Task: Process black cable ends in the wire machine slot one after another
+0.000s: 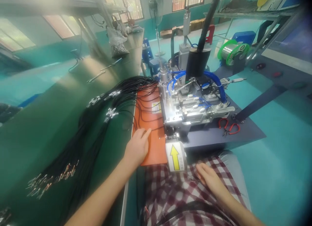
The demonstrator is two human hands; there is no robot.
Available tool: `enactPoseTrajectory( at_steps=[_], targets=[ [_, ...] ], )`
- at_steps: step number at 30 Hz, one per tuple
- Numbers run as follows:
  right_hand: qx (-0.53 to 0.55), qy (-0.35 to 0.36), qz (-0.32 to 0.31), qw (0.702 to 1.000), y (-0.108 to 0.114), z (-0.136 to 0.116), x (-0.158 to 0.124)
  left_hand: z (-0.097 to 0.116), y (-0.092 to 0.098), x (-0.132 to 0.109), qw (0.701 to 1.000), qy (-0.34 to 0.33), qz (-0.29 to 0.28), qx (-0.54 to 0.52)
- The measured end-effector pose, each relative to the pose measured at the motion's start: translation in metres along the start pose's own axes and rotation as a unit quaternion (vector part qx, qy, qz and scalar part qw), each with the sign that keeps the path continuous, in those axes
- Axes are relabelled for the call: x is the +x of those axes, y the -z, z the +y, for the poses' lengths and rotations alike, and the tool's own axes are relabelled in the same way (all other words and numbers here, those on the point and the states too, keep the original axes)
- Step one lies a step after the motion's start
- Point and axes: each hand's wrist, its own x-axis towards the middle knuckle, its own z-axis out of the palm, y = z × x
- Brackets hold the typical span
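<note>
My left hand point(137, 146) is over the orange plate point(153, 154), fingers closed at a thin black cable point(157, 128) that runs to the machine's edge. Part of that cable is hidden by the fingers. My right hand point(207, 175) holds nothing that I can see; it hovers or rests by the checked cloth on my lap, its fingers loosely extended. Between the hands is a white label with a yellow arrow point(175, 157) on the machine's front. The metal machine point(192, 109) with blue air tubes stands just beyond the plate.
Bundles of black cables point(102, 125) with silvery ends lie across the green table point(44, 131) at left. Red-handled pliers point(227, 128) rest on the machine's base. A green-rimmed wire spool point(232, 52) sits behind, and a bag of small metal parts point(118, 45) stands farther back.
</note>
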Motion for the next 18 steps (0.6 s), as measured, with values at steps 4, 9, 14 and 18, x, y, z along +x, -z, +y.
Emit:
enactPoseTrajectory(
  at_steps=[4, 9, 14, 18],
  targets=[
    [-0.006, 0.001, -0.015, 1.000, -0.005, 0.005, -0.002, -0.004, -0.001, 0.005, 1.000, 0.011, -0.010, -0.019],
    [-0.011, -0.005, -0.025, 1.000, -0.006, 0.012, -0.004, -0.003, -0.002, 0.003, 0.999, 0.019, -0.008, -0.027],
    [-0.012, -0.004, -0.032, 0.999, -0.008, 0.015, -0.005, -0.003, -0.004, 0.004, 0.999, 0.024, -0.010, -0.035],
    [-0.009, 0.001, -0.034, 0.999, -0.011, 0.014, -0.004, -0.003, -0.002, 0.005, 0.999, 0.024, -0.008, -0.039]
  ],
)
